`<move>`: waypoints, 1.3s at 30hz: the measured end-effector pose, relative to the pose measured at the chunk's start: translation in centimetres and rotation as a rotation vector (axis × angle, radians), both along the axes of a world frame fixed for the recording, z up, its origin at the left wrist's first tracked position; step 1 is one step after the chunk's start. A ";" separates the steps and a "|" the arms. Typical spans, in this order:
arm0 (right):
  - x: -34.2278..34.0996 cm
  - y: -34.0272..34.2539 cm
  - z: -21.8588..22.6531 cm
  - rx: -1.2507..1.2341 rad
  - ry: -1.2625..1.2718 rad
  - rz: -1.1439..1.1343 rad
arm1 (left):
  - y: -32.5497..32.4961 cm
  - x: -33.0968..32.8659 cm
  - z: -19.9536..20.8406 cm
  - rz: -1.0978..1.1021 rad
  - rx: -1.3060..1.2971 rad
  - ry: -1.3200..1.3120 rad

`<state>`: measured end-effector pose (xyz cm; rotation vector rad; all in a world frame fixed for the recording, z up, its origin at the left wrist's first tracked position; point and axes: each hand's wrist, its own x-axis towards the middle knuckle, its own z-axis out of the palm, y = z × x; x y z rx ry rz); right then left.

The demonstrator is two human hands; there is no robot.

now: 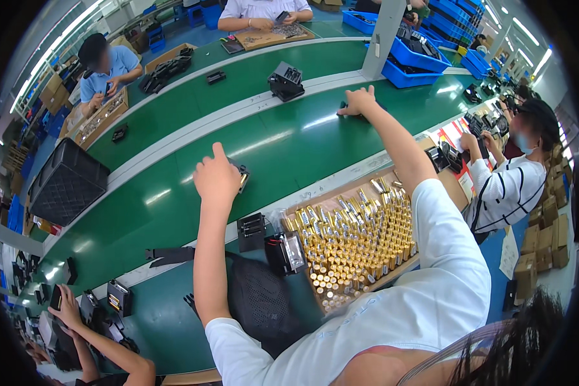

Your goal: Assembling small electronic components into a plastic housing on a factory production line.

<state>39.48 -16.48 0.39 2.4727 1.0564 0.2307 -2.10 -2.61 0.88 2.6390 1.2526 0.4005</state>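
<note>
My left hand [217, 175] is over the green belt, its fingers closed around the side of a small black battery case [243, 180] with a gold battery showing. Farther out to the right, my right hand [363, 103] reaches across the belt, fingers bent over a dark object [343, 111] mostly hidden beneath them. Close to my body lies a shallow box of many gold batteries [357, 235], some upright, some lying. Left of it stand an open black battery case [251, 231] and another black case [286, 252] with a clear shiny front.
A black mesh bag [260, 299] and a black strap [170, 255] lie left of my cases. Beyond the belt [289, 154], a black device [285, 82] rests on the metal rail. A black basket [71, 180] stands left, blue bins [413, 77] far right. Co-workers sit around.
</note>
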 end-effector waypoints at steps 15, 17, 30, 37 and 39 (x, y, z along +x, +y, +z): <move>-13.5 -1.7 2.7 0.667 1.207 0.549 | -1.7 2.8 -2.1 -0.430 -0.023 -0.473; -14.6 -0.9 1.4 0.753 1.266 0.643 | -2.4 3.2 -2.0 -0.423 -0.306 -0.528; -19.8 -5.2 0.9 0.872 0.917 0.579 | -2.6 3.6 -2.2 -0.328 -0.523 -0.269; -22.1 -16.0 3.9 0.151 0.533 0.256 | -2.6 3.3 -3.3 -0.308 -0.426 -0.448; -21.6 -17.4 2.2 0.121 0.612 0.234 | -2.7 3.4 -2.8 -0.306 -0.503 -0.483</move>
